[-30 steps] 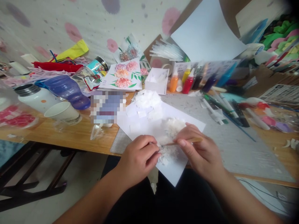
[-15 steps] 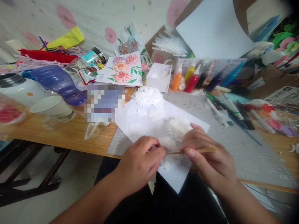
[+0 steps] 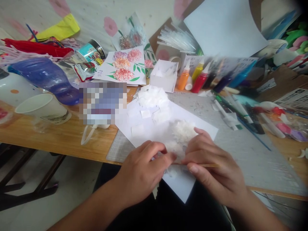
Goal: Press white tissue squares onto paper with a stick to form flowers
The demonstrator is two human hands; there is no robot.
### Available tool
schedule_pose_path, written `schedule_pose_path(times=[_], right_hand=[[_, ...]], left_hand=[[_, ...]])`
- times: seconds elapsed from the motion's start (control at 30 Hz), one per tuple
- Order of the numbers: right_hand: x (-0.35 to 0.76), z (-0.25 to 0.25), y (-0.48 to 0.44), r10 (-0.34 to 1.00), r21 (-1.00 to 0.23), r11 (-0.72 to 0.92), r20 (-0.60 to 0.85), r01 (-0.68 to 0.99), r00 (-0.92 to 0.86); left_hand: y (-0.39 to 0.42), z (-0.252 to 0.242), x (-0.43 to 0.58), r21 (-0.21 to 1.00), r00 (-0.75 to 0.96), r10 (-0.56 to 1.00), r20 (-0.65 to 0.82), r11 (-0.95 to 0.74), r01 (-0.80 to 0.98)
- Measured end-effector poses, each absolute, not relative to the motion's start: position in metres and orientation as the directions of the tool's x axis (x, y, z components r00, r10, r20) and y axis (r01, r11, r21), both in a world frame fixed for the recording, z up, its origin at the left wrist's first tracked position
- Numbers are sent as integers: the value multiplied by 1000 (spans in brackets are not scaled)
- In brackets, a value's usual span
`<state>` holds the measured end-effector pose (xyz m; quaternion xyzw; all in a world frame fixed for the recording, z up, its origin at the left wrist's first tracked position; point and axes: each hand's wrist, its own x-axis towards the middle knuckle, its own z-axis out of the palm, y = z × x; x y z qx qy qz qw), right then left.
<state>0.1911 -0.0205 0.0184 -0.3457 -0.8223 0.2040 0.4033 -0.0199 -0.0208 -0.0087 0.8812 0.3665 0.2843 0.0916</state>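
A thin wooden stick [image 3: 211, 165] lies across the fingers of my right hand [image 3: 214, 154], pinched between thumb and fingers. Its left end reaches the fingertips of my left hand [image 3: 146, 163], which are pressed together; what they hold is hidden. Just beyond both hands, a fluffy white paper flower [image 3: 183, 130] rests on a white paper sheet [image 3: 154, 128]. Small white paper squares [image 3: 145, 114] and a heap of white paper pieces [image 3: 152, 98] lie further back on the sheet. Some blurred white scraps show below my fingers.
A grey cutting mat [image 3: 240, 157] covers the wooden table [image 3: 96, 150]. Behind stand a white box [image 3: 163, 77] and paint bottles [image 3: 199, 80]. Markers [image 3: 223, 110] lie right. A paper cup [image 3: 45, 109], a blurred-out device [image 3: 103, 102] and a flower picture [image 3: 124, 65] are left.
The view has shifted slightly. My left fingertips have moved a little right along the stick, closer to my right hand. The stick stays in my right hand, and the flower stays put.
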Motion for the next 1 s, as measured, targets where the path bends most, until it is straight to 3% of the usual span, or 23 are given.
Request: schedule_pose_path(times=[0.2, 0.47, 0.6, 0.77, 0.9, 1.0], right_hand=[[192, 16, -21, 751, -627, 660, 575, 414, -326], [188, 8, -17, 790, -593, 576, 580, 562, -198], [190, 8, -18, 792, -623, 578, 584, 526, -178], [192, 8, -22, 754, -615, 624, 636, 482, -164], [193, 6, -22, 736, -611, 629, 666, 481, -117], [193, 6, -23, 727, -613, 637, 679, 467, -99]], left_hand=[[-21, -10, -20, 392, 555, 686, 472, -726, 565], [-20, -7, -20, 379, 567, 661, 491, -748, 544], [-23, -8, -22, 389, 568, 673, 474, -739, 551], [-24, 0, -33, 486, 555, 710, 433, -703, 520], [3, 19, -43, 432, 348, 793, 500, -577, 693], [41, 30, -44, 294, 214, 921, 326, -314, 903]])
